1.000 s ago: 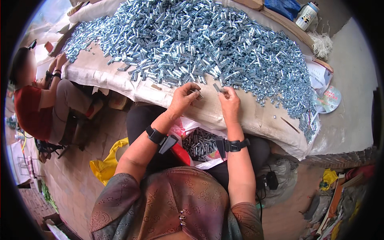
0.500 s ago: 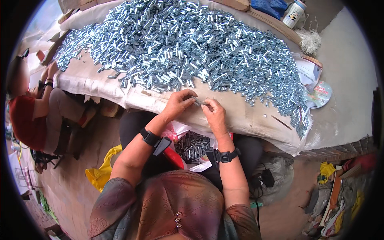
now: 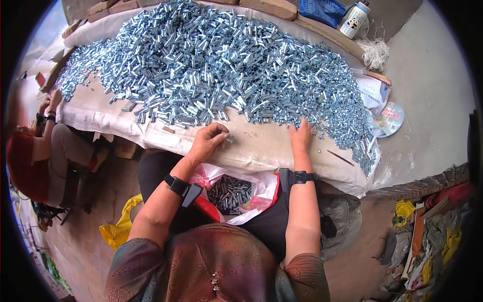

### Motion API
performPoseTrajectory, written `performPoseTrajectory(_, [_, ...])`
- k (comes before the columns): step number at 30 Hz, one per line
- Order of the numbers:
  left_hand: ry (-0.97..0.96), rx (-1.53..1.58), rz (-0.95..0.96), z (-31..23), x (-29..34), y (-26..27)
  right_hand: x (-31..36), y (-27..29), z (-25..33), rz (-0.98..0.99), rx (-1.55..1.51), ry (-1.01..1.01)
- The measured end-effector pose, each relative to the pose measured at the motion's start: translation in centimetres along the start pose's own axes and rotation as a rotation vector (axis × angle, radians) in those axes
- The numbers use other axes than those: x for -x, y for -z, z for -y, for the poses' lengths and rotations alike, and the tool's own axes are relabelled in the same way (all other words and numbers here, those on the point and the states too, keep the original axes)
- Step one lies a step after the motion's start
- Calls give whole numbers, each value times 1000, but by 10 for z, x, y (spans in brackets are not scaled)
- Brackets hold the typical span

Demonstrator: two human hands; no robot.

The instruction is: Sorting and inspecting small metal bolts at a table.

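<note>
Over the near edge of the cloth-covered table (image 3: 251, 146), my left hand (image 3: 207, 142) is closed, with a small metal tube (image 3: 229, 138) showing between thumb and fingers. My right hand (image 3: 301, 137) reaches farther right, its fingers curled down at the edge of a wide pile of shiny metal tubes (image 3: 201, 65). Whatever its fingertips pinch is hidden. Toward the right the pile turns into much smaller metal pieces (image 3: 334, 121). Between my knees, a red and white bag (image 3: 261, 196) stands open, holding many darker metal tubes (image 3: 229, 194).
At far left a person in red (image 3: 30, 161) has hands at the pile. A thin stick (image 3: 340, 157) lies on the cloth. Beyond the pile are bricks (image 3: 269, 7), a blue basket (image 3: 322, 11) and a white bottle (image 3: 354, 20). A yellow bag (image 3: 118, 229) lies on the floor.
My hands were together over the cloth with a metal piece between them. Now they are apart: the right has moved right to the pile's edge, and the left keeps a piece.
</note>
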State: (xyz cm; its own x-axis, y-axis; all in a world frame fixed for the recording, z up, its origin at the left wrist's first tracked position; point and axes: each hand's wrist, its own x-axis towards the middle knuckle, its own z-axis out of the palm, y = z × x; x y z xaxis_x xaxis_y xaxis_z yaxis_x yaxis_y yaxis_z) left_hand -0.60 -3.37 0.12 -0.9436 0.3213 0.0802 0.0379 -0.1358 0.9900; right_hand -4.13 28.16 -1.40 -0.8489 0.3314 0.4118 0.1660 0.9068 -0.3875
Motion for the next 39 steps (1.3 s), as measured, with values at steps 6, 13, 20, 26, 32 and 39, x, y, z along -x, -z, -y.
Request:
performPoseTrajectory(6, [25, 6, -27, 0, 4, 2, 19, -7, 45, 36, 5, 169])
performPoseTrajectory(13, [19, -61, -41, 3, 3, 4, 38, -5, 62, 53, -79, 309])
performPoseTrajectory(20, [51, -89, -51, 2, -4, 0, 46, 0, 73, 52, -272, 354])
performPoseTrajectory(26, [50, -11, -50, 4, 0, 6, 64, 16, 51, -10, -376, 211])
performPoseTrajectory(32, [-21, 74, -38, 11, -1, 7, 77, 16, 51, 13, -238, 255])
performPoseTrajectory(39, [-17, 22, -32, 4, 5, 9, 73, 17, 65, 34, 34, 195])
